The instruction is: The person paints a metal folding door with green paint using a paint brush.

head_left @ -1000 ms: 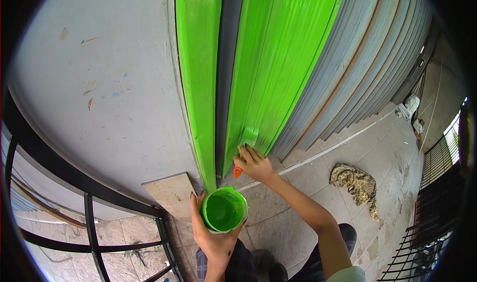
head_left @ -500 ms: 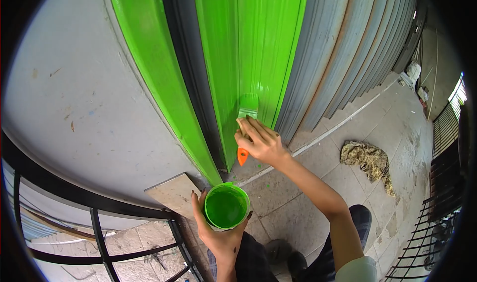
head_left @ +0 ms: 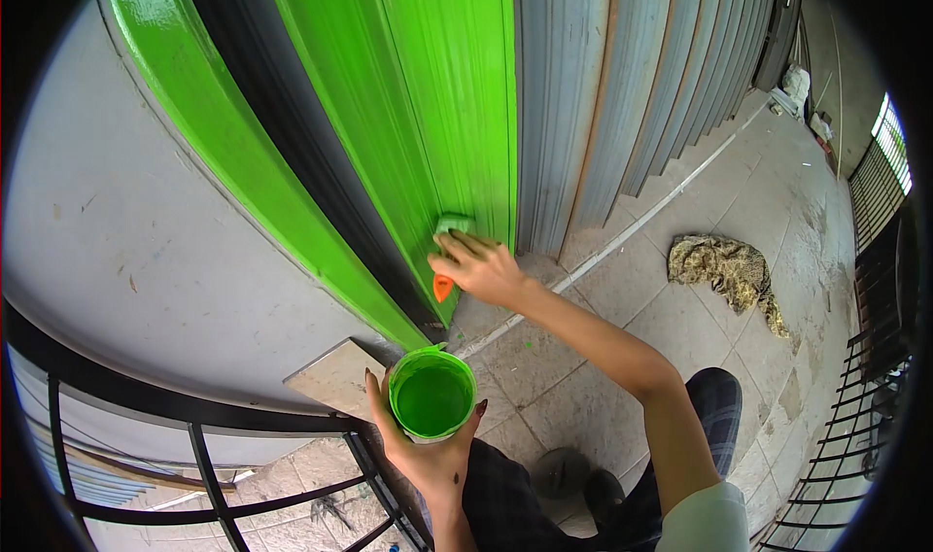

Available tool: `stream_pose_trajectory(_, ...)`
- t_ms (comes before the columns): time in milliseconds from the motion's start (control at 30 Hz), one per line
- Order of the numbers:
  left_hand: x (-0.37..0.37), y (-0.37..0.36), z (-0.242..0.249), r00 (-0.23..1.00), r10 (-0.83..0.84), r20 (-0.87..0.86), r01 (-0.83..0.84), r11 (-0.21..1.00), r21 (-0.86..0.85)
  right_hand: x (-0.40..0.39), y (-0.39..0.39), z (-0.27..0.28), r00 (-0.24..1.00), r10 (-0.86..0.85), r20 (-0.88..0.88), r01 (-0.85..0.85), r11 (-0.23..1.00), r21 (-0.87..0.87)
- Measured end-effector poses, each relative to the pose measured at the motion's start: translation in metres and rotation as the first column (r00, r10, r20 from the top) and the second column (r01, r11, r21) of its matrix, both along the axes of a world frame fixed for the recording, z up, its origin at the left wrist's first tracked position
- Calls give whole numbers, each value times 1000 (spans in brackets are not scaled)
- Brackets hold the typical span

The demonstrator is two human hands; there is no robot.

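Observation:
My right hand (head_left: 483,268) is closed around a paintbrush (head_left: 442,287) with an orange handle end. Its green-coated bristles lie against the lower part of a corrugated metal panel (head_left: 428,95) wet with bright green paint. Below, my left hand (head_left: 428,460) grips a round tub of green paint (head_left: 432,396) from underneath, thumb and fingers spread around its sides. The tub's rim and walls are smeared green, and paint fills much of it. Left of the panel runs a green-painted frame strip (head_left: 262,202), with a dark gap between them.
Unpainted grey corrugated panels (head_left: 564,115) continue to the right. A crumpled patterned cloth (head_left: 724,270) lies on the tiled floor (head_left: 612,309). A loose tile (head_left: 340,382) rests by the white wall (head_left: 126,222). Black metal grilles (head_left: 204,465) stand at lower left and lower right.
The view has shifted, putting the panel further left. My right hand has moved the brush lower on the panel, nearer its bottom end. My left hand still holds the tub.

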State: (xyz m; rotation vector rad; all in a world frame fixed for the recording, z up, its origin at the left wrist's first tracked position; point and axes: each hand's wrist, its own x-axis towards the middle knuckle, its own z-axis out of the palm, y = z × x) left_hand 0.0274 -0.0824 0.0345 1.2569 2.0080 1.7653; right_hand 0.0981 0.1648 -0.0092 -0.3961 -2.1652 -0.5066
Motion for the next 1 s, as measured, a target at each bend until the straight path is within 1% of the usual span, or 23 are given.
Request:
stream_pose_trajectory(33, 0, 1, -1, 1000, 2, -5, -1, 1000, 2, 0, 0, 16, 997, 15, -71, -12, 999, 46)
stream_pose_trajectory(133, 0, 1, -2, 1000, -4, 21, 4, 1000, -3, 0, -9, 28, 986, -27, -164, 62, 975, 213)
stream_pose_trajectory(167, 0, 1, -2, 1000, -4, 22, 4, 1000, -4, 0, -8, 15, 991, -57, -122, 83, 972, 220)
stream_pose_trajectory(233, 0, 1, -1, 1000, -8, 24, 8, 1000, -11, -3, -2, -36, 992, -121, -37, 127, 964, 232)
stream_pose_trajectory(300, -1, 0, 1, 1000, -4, 11, 4, 1000, -11, -4, 0, -71, 993, -112, 39, 104, 981, 166)
stream_pose_trajectory(367, -2, -2, 1, 1000, 3, -1, -3, 1000, -22, -4, -4, -94, 991, -91, 98, 83, 993, 82)
stream_pose_trajectory(467, -3, -2, 0, 1000, 9, -3, -9, 1000, -27, 1, -10, -114, 965, 16, 262, 41, 977, -209)
stream_pose_trajectory(567, -3, -1, 1, 1000, 2, 7, -2, 1000, -14, 9, -13, -93, 970, 23, 240, 31, 975, -221)
stream_pose_trajectory(667, -5, -2, -1, 1000, -14, 5, 14, 1000, -19, 21, 1, -35, 999, -33, 31, 35, 997, -65)
stream_pose_trajectory(733, -5, -1, -2, 999, -17, 34, 18, 999, -28, 32, -6, 27, 993, -35, -111, 38, 999, 18)
stream_pose_trajectory(800, -5, 3, -3, 999, -28, 15, 28, 1000, -13, 50, -34, 90, 984, 6, -177, -1, 1000, 30)
stream_pose_trajectory(833, -4, 4, -2, 1000, -29, 6, 29, 1000, -6, 57, -47, 117, 957, 111, -270, -149, 981, -125)
stream_pose_trajectory(867, -3, 5, 0, 1000, -22, -7, 22, 1000, -2, 64, -60, 138, 909, 190, -371, -300, 916, -266)
stream_pose_trajectory(900, -3, 7, 1, 999, -37, -31, 37, 999, -3, 73, -71, 154, 858, 261, -442, -441, 816, -374)
stream_pose_trajectory(933, -3, 8, 1, 997, -53, -55, 53, 999, -6, 80, -82, 166, 798, 309, -518, -565, 683, -463)
stream_pose_trajectory(1000, -2, 10, -3, 992, -95, -83, 96, 995, 11, 92, -100, 181, 741, 399, -540, -668, 367, -647)
